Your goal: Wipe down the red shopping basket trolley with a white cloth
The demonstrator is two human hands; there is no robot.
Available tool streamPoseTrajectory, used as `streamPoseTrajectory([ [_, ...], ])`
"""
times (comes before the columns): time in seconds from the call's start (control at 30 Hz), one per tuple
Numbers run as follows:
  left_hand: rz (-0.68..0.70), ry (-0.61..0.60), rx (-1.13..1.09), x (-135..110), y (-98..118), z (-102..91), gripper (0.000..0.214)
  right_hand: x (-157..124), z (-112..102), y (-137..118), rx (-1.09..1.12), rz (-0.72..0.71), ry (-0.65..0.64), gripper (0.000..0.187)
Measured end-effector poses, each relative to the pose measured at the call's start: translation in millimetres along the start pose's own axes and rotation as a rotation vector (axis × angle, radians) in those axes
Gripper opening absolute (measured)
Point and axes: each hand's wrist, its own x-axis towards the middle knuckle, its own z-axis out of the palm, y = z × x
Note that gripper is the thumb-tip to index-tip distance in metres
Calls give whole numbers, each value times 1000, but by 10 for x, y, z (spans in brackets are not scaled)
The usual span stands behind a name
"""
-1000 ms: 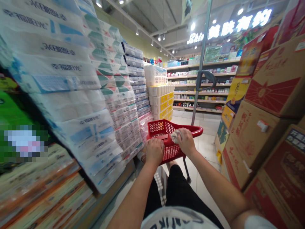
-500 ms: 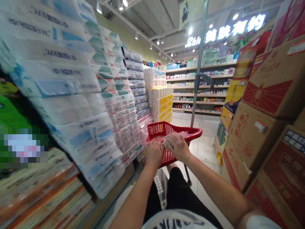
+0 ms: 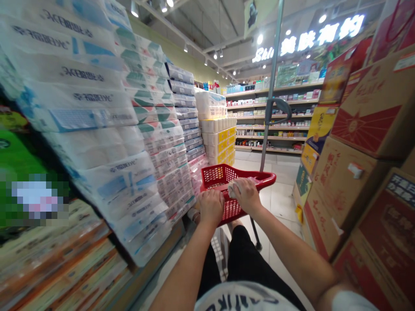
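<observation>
A red plastic shopping basket (image 3: 223,175) on a wheeled frame stands in the aisle in front of me. My left hand (image 3: 211,206) is closed over its near rim. Beside it, my right hand (image 3: 246,194) is also on the near rim, with its fingers closed round a crumpled whitish cloth or tissue (image 3: 232,188). A grey pole with a curved handle (image 3: 271,95) rises from the basket's far side. The inside of the basket is mostly hidden behind my hands.
Stacked packs of toilet paper (image 3: 97,129) wall the left side, with more tissue stacks (image 3: 214,125) further along. Piled cardboard cartons (image 3: 363,142) crowd the right. Stocked shelves (image 3: 275,116) cross the far end. A tiled floor (image 3: 279,203) runs between them.
My right hand slid left along the basket rim toward my left hand, then eased slightly back to the right. The basket and my left hand have barely shifted.
</observation>
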Motion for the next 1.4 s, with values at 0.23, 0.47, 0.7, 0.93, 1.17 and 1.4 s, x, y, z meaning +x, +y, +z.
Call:
streamPoseTrajectory([
  [0.23, 10, 9, -11, -11, -11, -1, 29, -38, 13, -36, 22, -134, -31, 24],
  [0.47, 11, 16, -5, -14, -8, 8, 29, -34, -1, -41, 7, -121, -27, 24],
  [0.7, 4, 24, 3, -13, -8, 19, 29, -5, -26, -29, 13, -15, -15, 20],
  [0.93, 10, 20, 7, -17, -5, 16, 29, 12, -30, -19, 22, -100, -67, 20],
  [1.17, 11, 27, 3, -14, -5, 25, 30, 0, -42, 19, 30, -116, -59, 21],
  [1.4, 12, 29, 9, -13, -5, 20, 29, 6, -44, 29, -11, 3, -21, 18],
])
